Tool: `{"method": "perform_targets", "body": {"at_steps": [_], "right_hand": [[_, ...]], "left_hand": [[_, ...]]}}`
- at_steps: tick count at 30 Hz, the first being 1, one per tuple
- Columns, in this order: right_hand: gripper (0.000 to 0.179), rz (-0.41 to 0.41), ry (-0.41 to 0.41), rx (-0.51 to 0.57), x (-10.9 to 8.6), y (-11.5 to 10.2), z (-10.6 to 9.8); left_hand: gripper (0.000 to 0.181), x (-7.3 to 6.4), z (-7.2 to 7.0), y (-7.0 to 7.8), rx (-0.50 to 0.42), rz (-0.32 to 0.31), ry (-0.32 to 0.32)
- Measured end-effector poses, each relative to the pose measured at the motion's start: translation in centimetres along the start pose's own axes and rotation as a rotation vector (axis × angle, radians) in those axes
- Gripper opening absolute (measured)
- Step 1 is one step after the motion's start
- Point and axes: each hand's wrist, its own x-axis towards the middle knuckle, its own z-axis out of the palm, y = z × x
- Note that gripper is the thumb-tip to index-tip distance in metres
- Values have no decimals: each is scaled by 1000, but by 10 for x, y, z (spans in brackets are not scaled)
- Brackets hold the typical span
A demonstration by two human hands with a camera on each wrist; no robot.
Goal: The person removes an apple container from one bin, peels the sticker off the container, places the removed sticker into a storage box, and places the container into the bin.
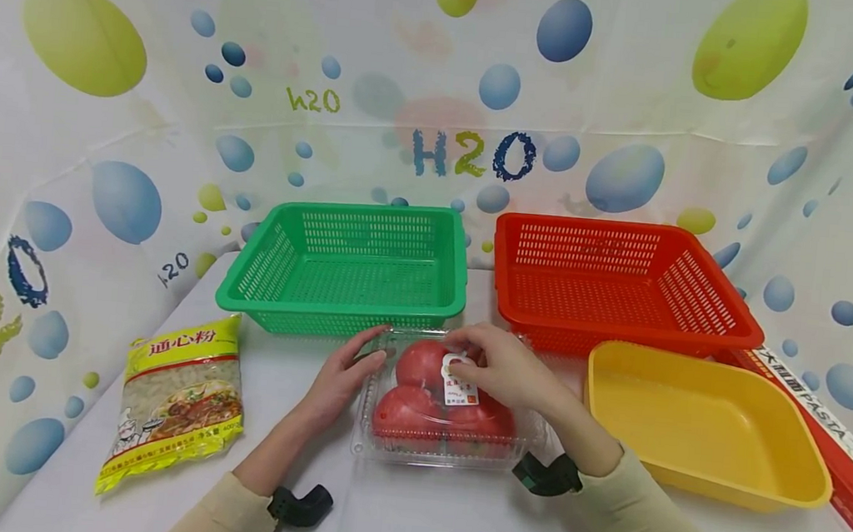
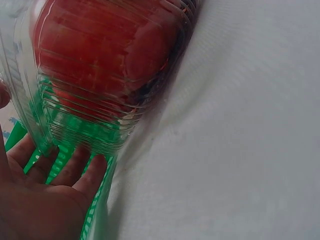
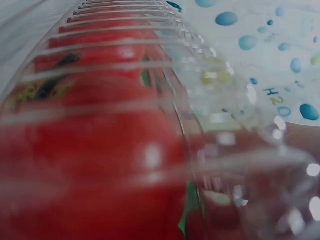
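A clear box [image 1: 442, 451] of tomatoes [image 1: 407, 411] lies mid-frame, its long axis running left to right. It sits just right of the left hand [image 1: 338, 380], whose fingers are apart at its end, and beneath the right hand [image 1: 503, 370], whose fingers bend over the label [image 1: 460, 396]; whether they pinch, one cannot tell. Green [image 1: 362, 325] and red baskets [image 1: 617, 331] crowd above; room opens below.
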Motion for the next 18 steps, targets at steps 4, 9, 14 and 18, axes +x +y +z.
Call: {"method": "perform_targets", "body": {"at_steps": [4, 9, 14, 18], "right_hand": [[30, 2, 14, -14, 0, 0, 0], [22, 9, 19, -34, 0, 0, 0], [15, 19, 29, -32, 1, 2, 0], [11, 22, 40, -8, 2, 1, 0]], "left_hand": [[52, -1, 1, 0, 5, 4, -4], [52, 0, 1, 1, 1, 2, -10], [52, 1, 1, 2, 3, 7, -19], [51, 0, 0, 2, 0, -1, -11]]}}
